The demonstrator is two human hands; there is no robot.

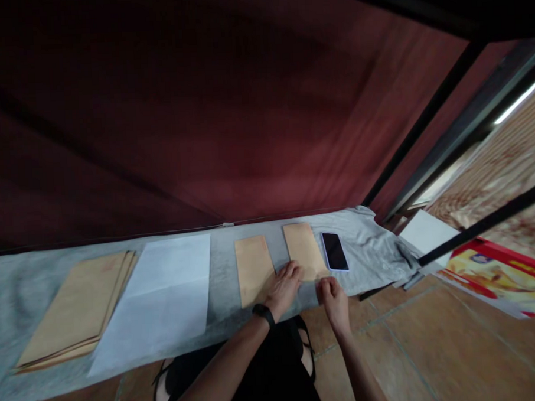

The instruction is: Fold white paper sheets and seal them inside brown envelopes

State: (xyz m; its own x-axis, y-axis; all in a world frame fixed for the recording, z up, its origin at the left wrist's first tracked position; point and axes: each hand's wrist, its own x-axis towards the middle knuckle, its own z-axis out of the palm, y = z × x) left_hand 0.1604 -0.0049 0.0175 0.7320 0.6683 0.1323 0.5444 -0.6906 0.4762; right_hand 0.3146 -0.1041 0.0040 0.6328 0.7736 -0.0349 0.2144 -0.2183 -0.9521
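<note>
left hand [289, 282]: rests loosely bent, grip unclear, on near-left corner of right kraft envelope [303, 249] | right hand [334, 301]: curls narrow at near-right corner, cannot tell if pinching | placement: lies on cloth-covered table [224, 273] between left kraft envelope [254, 266] and smartphone [335, 252]

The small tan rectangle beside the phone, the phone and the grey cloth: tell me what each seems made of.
Tan rectangle: likely matte kraft paper, going by its flat, dull face.
Phone: probably smooth glass in front, dark and even; its pale rim may be plastic.
Cloth: dull fabric, creased into soft folds; fibre unclear.
</note>
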